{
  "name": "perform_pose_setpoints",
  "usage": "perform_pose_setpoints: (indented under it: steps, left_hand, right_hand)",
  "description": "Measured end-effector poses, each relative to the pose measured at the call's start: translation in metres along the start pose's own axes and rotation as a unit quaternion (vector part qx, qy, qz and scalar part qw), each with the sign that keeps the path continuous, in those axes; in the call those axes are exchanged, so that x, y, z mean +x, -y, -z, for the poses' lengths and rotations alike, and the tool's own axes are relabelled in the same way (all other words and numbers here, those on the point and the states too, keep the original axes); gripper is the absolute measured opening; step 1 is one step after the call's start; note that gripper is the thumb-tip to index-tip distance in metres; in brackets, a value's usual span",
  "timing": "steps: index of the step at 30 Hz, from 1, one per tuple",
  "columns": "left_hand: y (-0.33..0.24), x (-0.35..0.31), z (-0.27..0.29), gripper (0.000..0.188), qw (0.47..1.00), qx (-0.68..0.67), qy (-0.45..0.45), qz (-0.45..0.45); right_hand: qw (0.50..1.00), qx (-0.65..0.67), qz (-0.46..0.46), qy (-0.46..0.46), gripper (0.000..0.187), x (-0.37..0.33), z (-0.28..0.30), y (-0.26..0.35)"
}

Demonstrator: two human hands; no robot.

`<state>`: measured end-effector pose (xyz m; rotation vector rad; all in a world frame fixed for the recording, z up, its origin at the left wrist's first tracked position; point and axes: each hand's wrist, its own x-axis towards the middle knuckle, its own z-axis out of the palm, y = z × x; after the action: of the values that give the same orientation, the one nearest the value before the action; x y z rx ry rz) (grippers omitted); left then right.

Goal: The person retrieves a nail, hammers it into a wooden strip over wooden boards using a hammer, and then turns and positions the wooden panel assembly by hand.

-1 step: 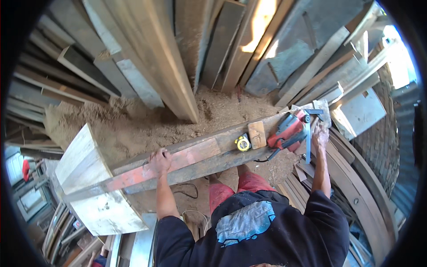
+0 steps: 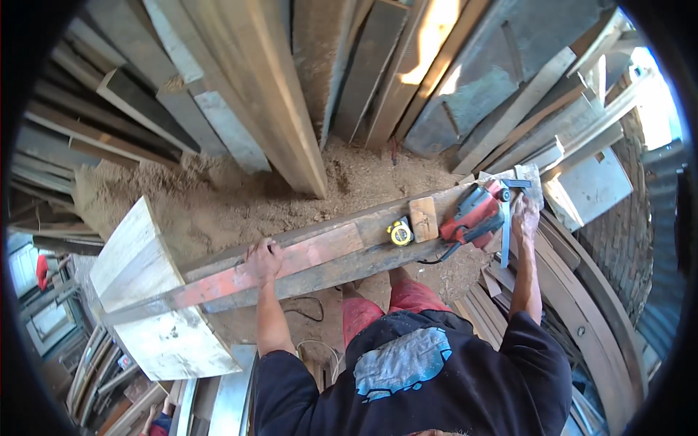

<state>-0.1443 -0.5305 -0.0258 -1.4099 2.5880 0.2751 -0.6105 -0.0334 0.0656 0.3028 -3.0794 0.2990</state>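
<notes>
Nothing's really been moved since the earlier frame. Long red-streaked plank (image 2: 305, 254) is laid across a pale block (image 2: 145, 291), pressed down flat by the left hand (image 2: 263, 260). Blue square (image 2: 507, 218) is gripped by the right hand (image 2: 525, 214) beside the red power saw (image 2: 476, 211) and yellow tape measure (image 2: 399, 232). No cut can be seen yet, so marking looks unfinished.

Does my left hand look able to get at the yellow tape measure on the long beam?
Probably yes: the left hand rests on the long wooden beam, and bare beam lies between it and the yellow tape measure.
</notes>
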Motion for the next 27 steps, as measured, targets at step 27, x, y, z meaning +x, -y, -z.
perform_pose_setpoints:
  steps: [27]
  left_hand:
    - [0.000, 0.027, -0.004, 0.029, 0.997, -0.056, 0.009, -0.059]
  right_hand:
    - [0.912, 0.116, 0.337, 0.202, 0.016, 0.080, -0.505, 0.108]
